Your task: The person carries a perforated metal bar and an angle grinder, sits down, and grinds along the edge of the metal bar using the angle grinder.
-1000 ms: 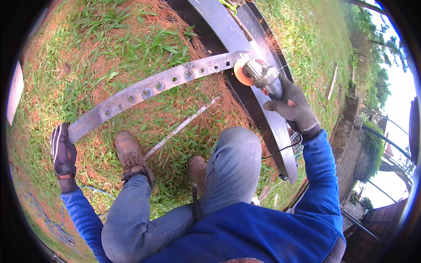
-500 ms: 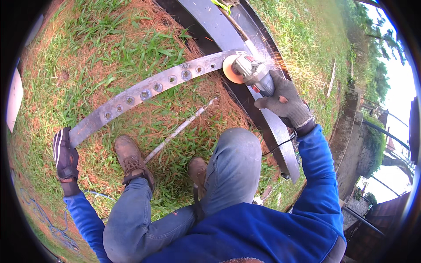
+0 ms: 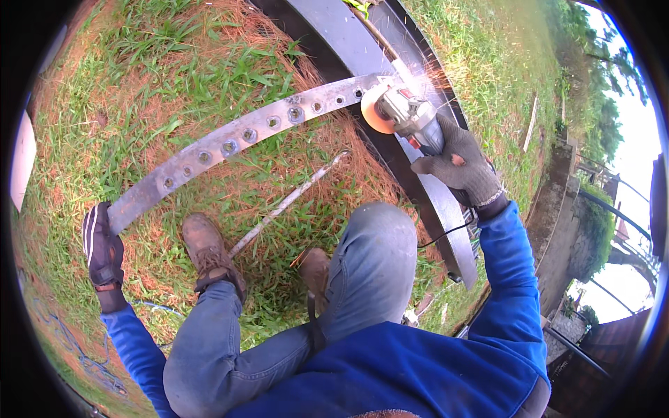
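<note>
Long flat grey steel bar [image 3: 240,141] with a row of round holes: far end lies over the left edge of the dark steel beam [image 3: 334,31], near end out past that edge, clamped in the dark-gloved left hand [image 3: 103,240], fingertips hidden. Grey-gloved right hand [image 3: 465,164] has its fingers wrapped round a grey angle grinder [image 3: 411,115] with an orange disc [image 3: 375,111]. Bar judged heavy, stiff, not fragile, likely hot near the disc; best held by its hole-free near end.

From the head, a wide fisheye looks down over the knees [image 3: 380,237] at both hands [image 3: 468,166] nearby
</note>
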Demonstrator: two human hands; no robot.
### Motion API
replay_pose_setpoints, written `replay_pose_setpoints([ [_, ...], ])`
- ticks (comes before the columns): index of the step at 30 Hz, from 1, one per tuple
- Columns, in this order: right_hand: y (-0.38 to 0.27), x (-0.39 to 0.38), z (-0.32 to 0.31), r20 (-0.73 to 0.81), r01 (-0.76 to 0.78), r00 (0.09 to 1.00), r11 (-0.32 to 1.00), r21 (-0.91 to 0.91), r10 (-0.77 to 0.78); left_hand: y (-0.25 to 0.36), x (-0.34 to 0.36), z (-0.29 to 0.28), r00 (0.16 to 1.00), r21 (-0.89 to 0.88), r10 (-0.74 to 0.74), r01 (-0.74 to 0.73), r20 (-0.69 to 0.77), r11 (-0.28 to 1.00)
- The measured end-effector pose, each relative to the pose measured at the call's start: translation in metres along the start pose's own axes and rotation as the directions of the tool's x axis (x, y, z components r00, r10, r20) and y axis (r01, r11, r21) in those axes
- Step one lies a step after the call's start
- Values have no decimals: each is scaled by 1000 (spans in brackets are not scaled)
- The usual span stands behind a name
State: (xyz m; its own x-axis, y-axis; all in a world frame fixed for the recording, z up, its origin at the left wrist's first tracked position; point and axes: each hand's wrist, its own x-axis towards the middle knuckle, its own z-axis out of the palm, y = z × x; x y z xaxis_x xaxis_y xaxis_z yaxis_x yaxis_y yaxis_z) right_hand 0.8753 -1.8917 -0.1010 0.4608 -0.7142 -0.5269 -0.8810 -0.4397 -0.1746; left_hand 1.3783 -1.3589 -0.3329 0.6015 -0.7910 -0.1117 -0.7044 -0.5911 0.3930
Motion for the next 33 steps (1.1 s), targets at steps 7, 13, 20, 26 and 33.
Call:
replay_pose_setpoints([
  [7,-8,7,1,-16,58,998,996,67,-57,-2,-4,1,986,-27,117,-121,-117,992],
  [13,15,12,8,-56,33,998,995,99,-28,17,5,-7,993,98,113,-109,-35,989],
  [20,-4,3,-4,-22,-3,1000,1000,-31,2,9,1,-4,982,90,161,-153,-101,984],
  [26,3,7,-9,14,-85,996,996,-36,86,25,10,-13,993,140,116,-112,-17,984],
  [33,-10,8,-6,-23,10,1000,999,35,-10,15,3,-4,993,89,89,-82,-79,993],
])
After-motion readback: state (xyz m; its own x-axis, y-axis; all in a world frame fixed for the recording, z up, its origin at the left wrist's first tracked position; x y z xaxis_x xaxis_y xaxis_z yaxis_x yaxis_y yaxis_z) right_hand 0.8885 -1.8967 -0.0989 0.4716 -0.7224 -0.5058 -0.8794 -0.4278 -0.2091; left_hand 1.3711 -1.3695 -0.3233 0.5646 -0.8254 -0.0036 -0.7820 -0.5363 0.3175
